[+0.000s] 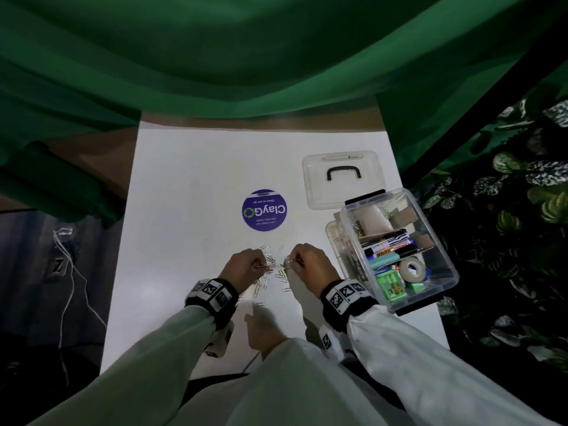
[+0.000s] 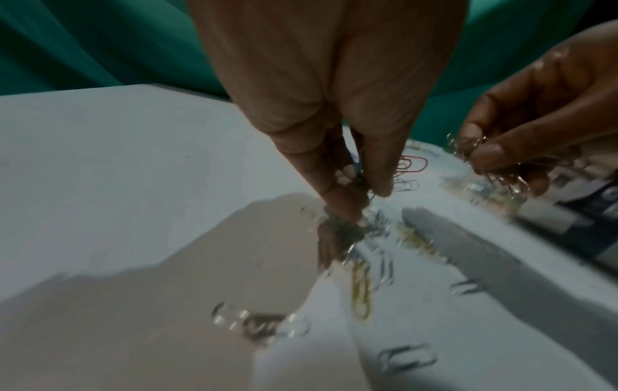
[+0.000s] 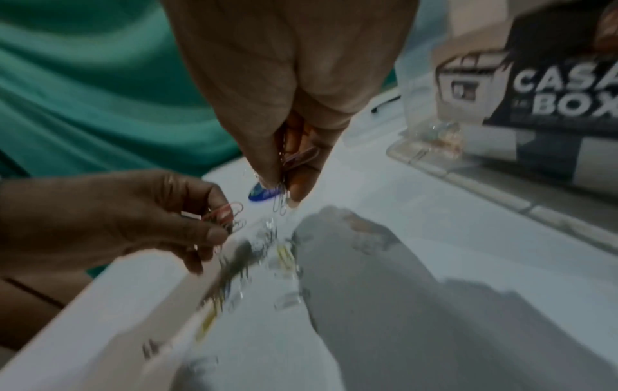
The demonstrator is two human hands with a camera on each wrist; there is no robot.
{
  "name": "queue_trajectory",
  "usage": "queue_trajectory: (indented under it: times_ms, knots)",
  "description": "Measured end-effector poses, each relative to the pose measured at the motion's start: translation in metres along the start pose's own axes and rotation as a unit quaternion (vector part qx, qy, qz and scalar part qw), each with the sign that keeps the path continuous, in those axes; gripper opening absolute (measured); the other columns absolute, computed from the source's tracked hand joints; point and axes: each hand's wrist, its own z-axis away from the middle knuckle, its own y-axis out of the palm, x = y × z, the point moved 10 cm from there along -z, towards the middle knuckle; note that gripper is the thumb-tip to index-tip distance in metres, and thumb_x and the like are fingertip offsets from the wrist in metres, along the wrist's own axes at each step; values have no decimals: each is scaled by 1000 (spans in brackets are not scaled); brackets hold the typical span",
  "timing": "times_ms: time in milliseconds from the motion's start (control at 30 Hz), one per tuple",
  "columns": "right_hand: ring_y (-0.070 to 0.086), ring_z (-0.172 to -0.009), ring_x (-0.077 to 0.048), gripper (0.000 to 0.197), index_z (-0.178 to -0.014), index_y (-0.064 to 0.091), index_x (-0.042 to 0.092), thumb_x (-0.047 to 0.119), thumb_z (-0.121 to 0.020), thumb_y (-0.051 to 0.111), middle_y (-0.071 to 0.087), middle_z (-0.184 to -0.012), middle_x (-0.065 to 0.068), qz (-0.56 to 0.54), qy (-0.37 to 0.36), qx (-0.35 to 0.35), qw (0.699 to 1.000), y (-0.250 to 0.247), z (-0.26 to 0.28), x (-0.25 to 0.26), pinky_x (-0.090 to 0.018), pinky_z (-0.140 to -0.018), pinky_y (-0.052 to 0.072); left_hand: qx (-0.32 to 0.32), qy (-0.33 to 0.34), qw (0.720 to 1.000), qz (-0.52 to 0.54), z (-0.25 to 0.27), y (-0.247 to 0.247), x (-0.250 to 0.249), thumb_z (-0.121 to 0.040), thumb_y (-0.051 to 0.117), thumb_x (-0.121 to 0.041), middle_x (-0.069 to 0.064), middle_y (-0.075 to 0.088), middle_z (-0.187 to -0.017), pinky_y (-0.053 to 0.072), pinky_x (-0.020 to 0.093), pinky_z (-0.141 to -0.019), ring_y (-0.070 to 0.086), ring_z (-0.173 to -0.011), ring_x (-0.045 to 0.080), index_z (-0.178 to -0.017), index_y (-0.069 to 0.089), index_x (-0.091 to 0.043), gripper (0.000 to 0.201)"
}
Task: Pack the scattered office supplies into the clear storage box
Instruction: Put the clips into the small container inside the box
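Note:
Several paper clips (image 1: 272, 265) lie scattered on the white table (image 1: 184, 179) between my hands. My left hand (image 1: 246, 264) pinches a small bunch of clips, a red one (image 2: 413, 164) among them. Just to its right, my right hand (image 1: 302, 261) pinches another bunch of silver clips (image 3: 281, 203) a little above the table. The clear storage box (image 1: 399, 247) stands open at the right, holding markers, tape, an eraser and other supplies. Loose clips (image 2: 361, 285) remain on the table under both hands.
The box's clear lid (image 1: 339, 178) with a black handle lies flat behind the box. A round purple sticker (image 1: 264, 210) sits mid-table. Green cloth (image 1: 246, 56) hangs behind the table. Leafy plants (image 1: 507, 226) stand to the right.

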Motion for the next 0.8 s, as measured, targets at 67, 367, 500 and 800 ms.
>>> queue_trajectory:
  times_ms: [67, 367, 500, 800]
  knots:
    - [58, -79, -15, 1, -88, 62, 13, 12, -88, 63, 62, -87, -1, -32, -5, -44, 999, -33, 9, 2, -21, -67, 41, -16, 9, 998, 63, 7, -10, -16, -79, 69, -7, -1, 57, -70, 41, 18, -59, 52, -60, 5, -72, 56, -24, 22]
    - [65, -79, -17, 5, -91, 67, 11, 13, -87, 69, 69, -86, -2, -77, 90, -209, 971, -173, 26, -39, -28, -71, 51, -50, 100, 978, 176, -26, -20, -180, -84, 68, -8, -5, 57, -62, 44, 13, -53, 56, -57, 8, -84, 62, -10, 6]
    - [66, -93, -28, 4, -83, 64, 12, 12, -87, 65, 71, -90, -8, 26, 185, -150, 971, -189, 7, -62, -24, -74, 43, -54, 105, 991, 67, -64, 2, -225, -82, 67, -11, 10, 67, -83, 48, 32, -69, 62, -79, 25, -86, 64, -8, 6]
    - [64, -105, -29, 26, -116, 63, 11, 8, -91, 56, 69, -111, -14, 94, 154, -132, 975, -187, 9, -48, -32, -89, 48, -68, 136, 988, 33, -65, 0, -224, -81, 64, -4, 9, 68, -106, 50, 31, -84, 64, -93, 22, -106, 65, -10, 26]
